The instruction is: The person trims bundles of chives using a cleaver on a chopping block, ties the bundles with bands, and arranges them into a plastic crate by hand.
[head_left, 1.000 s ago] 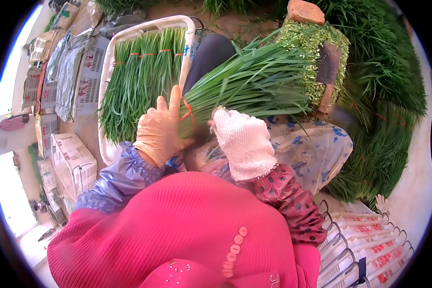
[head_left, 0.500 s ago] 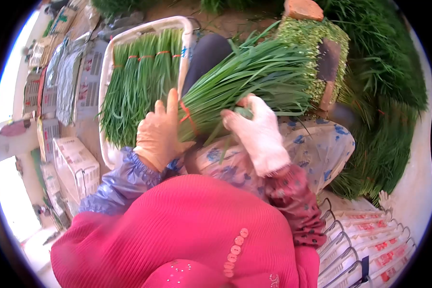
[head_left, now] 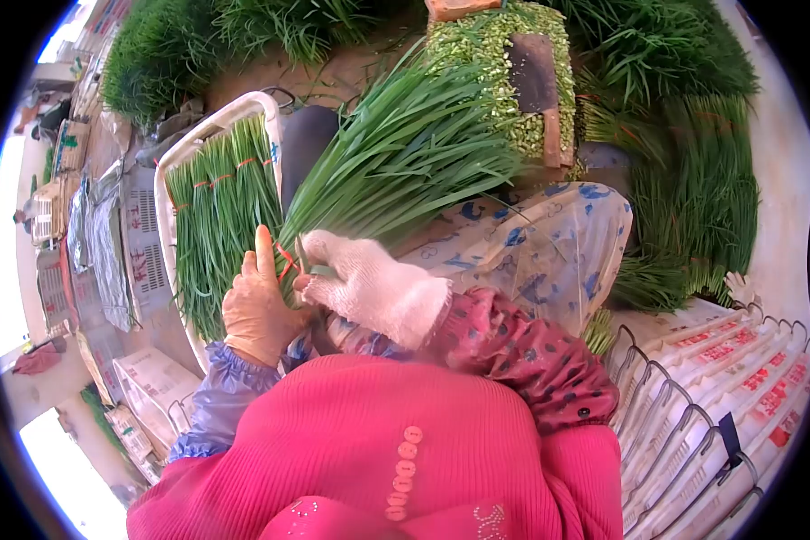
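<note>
A large bunch of garlic chives (head_left: 405, 153) lies slantwise across my lap, leaves fanned to the upper right. A red band (head_left: 285, 261) circles its narrow lower end. My left hand (head_left: 256, 310), in a tan rubber glove, grips that end, its index finger pointing up along the stems. Close against the band is my right hand (head_left: 364, 286) in a white knitted glove. Its fingers are pinched together around a thin thing that I cannot make out. Banded chive bunches (head_left: 220, 207) stand packed in a white crate (head_left: 164, 184) beside my left hand.
Chopped pale stem ends cover a block (head_left: 495, 67) holding a dark blade with a wooden handle (head_left: 552, 139). A brick (head_left: 463, 7) sits at its far end. Piled chives (head_left: 711, 180) lie at right. White crates with wire handles (head_left: 711, 396) stand lower right, more crates at left.
My right hand has moved left from the leaves to the banded end, next to my left hand. The bunch now points more steeply upward. The whole view has shifted.
</note>
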`<move>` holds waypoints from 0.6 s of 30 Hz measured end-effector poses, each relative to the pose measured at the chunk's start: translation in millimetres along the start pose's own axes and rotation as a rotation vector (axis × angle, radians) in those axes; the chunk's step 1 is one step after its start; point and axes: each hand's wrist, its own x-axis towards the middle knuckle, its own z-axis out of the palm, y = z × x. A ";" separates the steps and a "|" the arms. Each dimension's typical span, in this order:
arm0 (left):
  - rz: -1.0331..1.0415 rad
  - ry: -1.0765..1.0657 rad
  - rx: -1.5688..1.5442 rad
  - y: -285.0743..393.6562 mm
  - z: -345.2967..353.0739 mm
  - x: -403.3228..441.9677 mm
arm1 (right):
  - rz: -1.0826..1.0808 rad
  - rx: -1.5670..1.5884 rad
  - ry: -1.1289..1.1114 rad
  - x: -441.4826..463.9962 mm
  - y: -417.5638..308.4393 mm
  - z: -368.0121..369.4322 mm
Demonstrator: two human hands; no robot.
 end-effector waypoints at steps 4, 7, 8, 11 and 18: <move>-0.009 -0.028 -0.031 -2.7 -6.4 -1.3 | 0.401 0.504 -0.456 -3.8 -10.3 -15.1; -0.015 -0.006 -0.052 -0.5 -8.5 -1.8 | 0.247 0.136 -0.330 -25.2 -26.9 -47.5; 0.002 0.005 -0.065 -1.9 -8.0 -3.3 | 0.247 -0.050 -0.265 -34.6 -36.5 -64.9; 0.015 0.011 -0.090 -6.1 -5.0 -4.4 | 0.502 0.131 0.282 -60.3 -35.9 -90.6; 0.018 0.010 -0.068 -5.4 -4.2 -3.9 | 0.489 -0.303 0.527 -28.5 -9.0 -102.8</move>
